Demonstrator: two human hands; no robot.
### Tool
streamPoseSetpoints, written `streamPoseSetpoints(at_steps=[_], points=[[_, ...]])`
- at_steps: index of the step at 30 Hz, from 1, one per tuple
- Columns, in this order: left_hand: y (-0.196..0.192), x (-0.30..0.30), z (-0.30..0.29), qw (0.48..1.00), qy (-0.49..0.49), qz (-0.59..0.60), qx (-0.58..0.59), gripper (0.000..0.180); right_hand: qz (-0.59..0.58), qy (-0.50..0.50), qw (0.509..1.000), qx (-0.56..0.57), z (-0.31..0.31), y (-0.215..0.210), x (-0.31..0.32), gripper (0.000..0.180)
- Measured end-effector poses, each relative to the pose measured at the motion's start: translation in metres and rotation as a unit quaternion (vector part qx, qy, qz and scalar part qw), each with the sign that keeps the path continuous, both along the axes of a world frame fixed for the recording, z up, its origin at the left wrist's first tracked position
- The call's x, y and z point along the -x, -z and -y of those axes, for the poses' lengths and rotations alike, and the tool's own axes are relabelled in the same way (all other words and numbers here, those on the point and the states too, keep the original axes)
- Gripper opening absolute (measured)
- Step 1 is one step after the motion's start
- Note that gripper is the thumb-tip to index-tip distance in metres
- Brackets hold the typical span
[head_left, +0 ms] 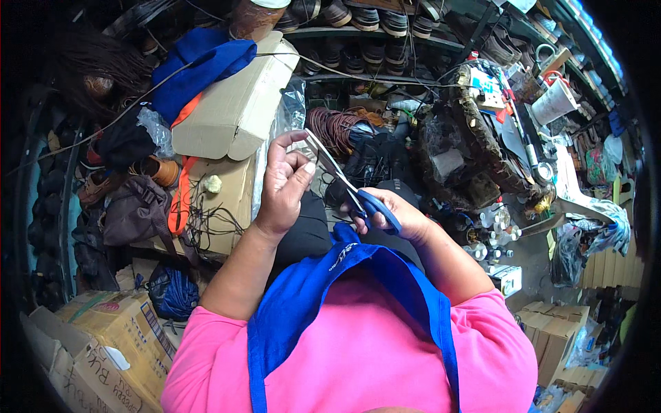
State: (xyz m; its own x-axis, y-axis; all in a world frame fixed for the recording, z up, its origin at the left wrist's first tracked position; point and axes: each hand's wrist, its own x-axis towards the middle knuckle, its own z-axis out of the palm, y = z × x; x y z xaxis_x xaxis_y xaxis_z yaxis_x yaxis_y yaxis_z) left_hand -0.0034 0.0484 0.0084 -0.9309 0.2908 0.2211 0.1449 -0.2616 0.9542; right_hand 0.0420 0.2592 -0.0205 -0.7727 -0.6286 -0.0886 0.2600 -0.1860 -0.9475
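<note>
My right hand [396, 213] grips a pair of scissors [375, 208] by its dark blue handles, in front of my lap. The narrow metal blades slant up and to the left, close together. Beside their tips is my left hand [284, 180], raised, with the index finger curved near the blade tips. Its thumb and other fingers are bent in together; anything thin between them is too small to make out. Below both hands lie my dark-clad legs and a blue apron [296, 303].
To the left are a cardboard sheet [234, 110], a blue cloth [196, 65], an orange strap [180, 199] and a dark bag [138, 210]. Coiled brown cord [334, 127] lies ahead. A cluttered round stand [475, 131] and small bottles [492, 241] are at right. Shoes [365, 17] fill the back shelves.
</note>
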Motion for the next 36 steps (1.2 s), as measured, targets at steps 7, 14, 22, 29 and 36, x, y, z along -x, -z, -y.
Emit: streamPoseSetpoints(at_steps=[7,14,22,29,36], points=[[-0.001,0.006,-0.001,0.993,0.047,0.060,-0.087,0.047,0.049,-0.001,0.996,0.071,-0.002,0.000,-0.007,0.068],[0.007,0.012,0.004,0.954,0.227,0.111,-0.163,0.028,0.033,-0.030,0.995,0.091,-0.002,-0.002,-0.011,0.065],[-0.001,0.001,-0.002,0.994,0.110,0.029,-0.011,0.021,0.039,0.008,0.988,0.150,0.010,-0.005,-0.012,0.077],[0.014,0.000,-0.007,0.994,0.105,0.031,-0.031,0.025,0.060,0.027,0.993,0.094,0.006,-0.010,-0.013,0.056],[0.027,-0.003,-0.005,0.972,0.185,0.104,0.105,0.061,-0.112,0.142,0.982,-0.051,-0.039,-0.030,0.006,0.064]])
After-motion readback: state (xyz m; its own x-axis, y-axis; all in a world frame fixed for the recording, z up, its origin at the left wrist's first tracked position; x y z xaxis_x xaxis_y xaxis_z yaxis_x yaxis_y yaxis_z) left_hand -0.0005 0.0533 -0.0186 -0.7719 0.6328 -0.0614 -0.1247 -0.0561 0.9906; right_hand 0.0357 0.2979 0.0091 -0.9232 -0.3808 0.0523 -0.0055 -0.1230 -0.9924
